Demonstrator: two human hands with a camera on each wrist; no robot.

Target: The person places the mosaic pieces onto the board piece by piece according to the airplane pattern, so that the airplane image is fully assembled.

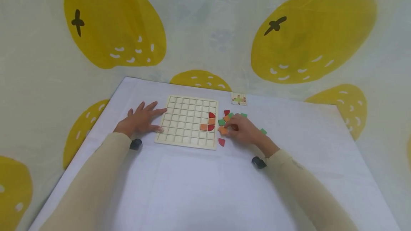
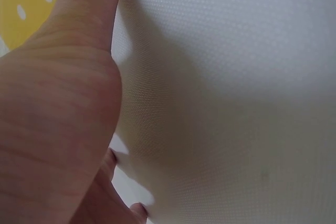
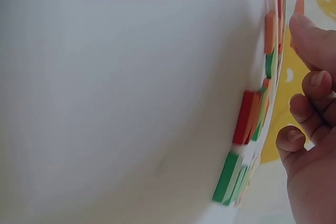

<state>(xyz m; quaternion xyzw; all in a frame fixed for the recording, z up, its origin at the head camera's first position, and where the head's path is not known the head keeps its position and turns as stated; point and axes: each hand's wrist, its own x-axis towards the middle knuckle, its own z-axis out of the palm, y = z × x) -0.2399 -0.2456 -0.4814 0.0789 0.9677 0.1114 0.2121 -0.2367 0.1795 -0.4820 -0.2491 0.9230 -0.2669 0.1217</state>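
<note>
A square wooden grid board (image 1: 184,117) lies on the white table, with red quarter-round and orange square pieces set in cells near its right side. My left hand (image 1: 140,118) rests with spread fingers at the board's left edge, index fingertip and thumb touching it. In the left wrist view the thumb (image 2: 89,14) is extended. Right of the board, my right hand (image 1: 243,130) pinches an orange piece (image 1: 223,130) between thumb and finger; the right wrist view shows its orange edge (image 3: 300,5) beyond the thumb. The other fingers are curled.
Loose red, orange and green pieces lie around and under my right hand, including a red quarter-round (image 1: 222,142) and a green piece (image 1: 263,131). A small pattern card (image 1: 239,99) lies behind them. A lemon-print curtain (image 1: 205,27) hangs behind the table.
</note>
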